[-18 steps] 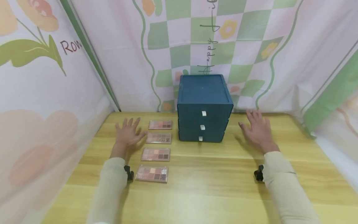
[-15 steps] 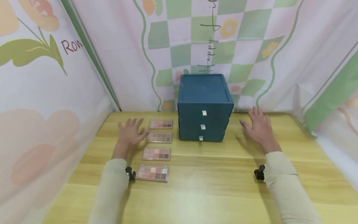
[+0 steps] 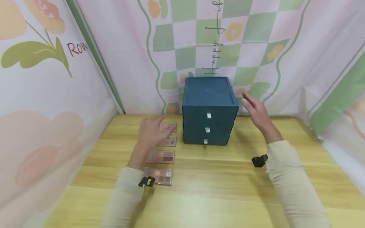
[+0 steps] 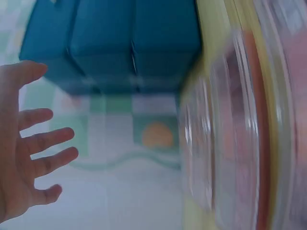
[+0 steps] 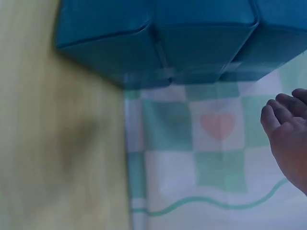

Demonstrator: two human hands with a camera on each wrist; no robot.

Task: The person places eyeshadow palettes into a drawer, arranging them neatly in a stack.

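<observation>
A dark teal drawer box (image 3: 210,125) with three drawers and small white pull tabs stands at the back of the table. To its left, several eyeshadow palettes with clear lids lie in a column; the nearest palette (image 3: 163,177) is partly behind my left wrist camera. My left hand (image 3: 152,133) hovers over the two far palettes, covering part of them, its fingers spread and holding nothing in the left wrist view. My right hand (image 3: 258,114) is raised beside the box's right side, apart from it, with fingers together and nothing in them.
The wooden table (image 3: 211,196) reaches back to a checkered curtain (image 3: 185,38) behind the box. Printed fabric (image 3: 51,95) hangs along the left side, and more curtain is on the right.
My left hand has moved right, from beside the palettes to over the far ones. My right hand has lifted off the table area and moved left toward the box.
</observation>
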